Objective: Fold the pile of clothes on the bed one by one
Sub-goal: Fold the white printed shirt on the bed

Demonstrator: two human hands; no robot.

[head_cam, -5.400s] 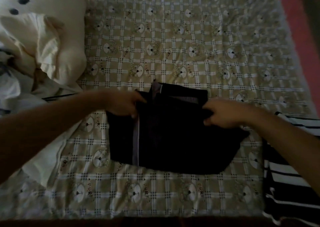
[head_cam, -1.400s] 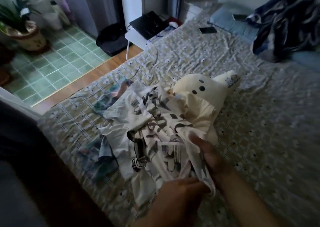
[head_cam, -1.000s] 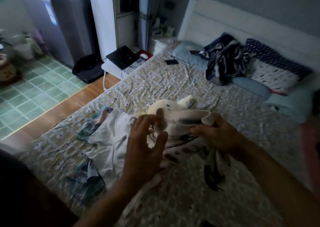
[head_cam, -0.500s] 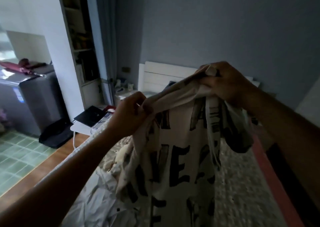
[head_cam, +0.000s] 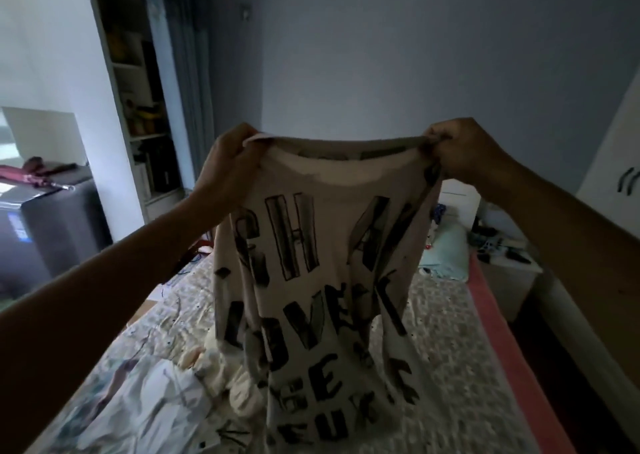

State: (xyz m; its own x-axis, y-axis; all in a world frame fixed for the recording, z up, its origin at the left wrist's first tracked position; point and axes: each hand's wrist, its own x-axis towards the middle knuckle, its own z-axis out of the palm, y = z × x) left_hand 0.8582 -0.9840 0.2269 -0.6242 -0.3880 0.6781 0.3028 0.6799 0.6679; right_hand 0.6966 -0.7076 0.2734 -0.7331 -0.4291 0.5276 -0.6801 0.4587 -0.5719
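The left hand (head_cam: pixel 230 166) is raised in front of the wall with its fingers curled tight over one top corner of a cream cotton T-shirt printed with large black block letters (head_cam: pixel 332 239). It grips the cloth at the shoulder by the neckline. The right hand (head_cam: pixel 464 152) is clenched the same way on the opposite corner, at about the same height. The two hands are pulled well apart, so the top edge is stretched taut between them. This grip looks meant to let the shirt's own weight shake it open and flat, so that front, shoulders and sides can be found before it is laid down for folding.

The shirt hangs in the air above the bed covered in a pale checked quilt (head_cam: pixel 446 318), and its lower part drops out of view at the bottom of the frame. From left to right, the left side falls in loose vertical folds, the middle shows rows of bold, brush-like letters, and the right side is narrower and twisted, so it is not yet hanging square. The fabric looks thin and limp. A crumpled heap of pale clothes (head_cam: pixel 138 398) waits on the quilt at the lower left, so I judge this to be the opening of one garment among several.
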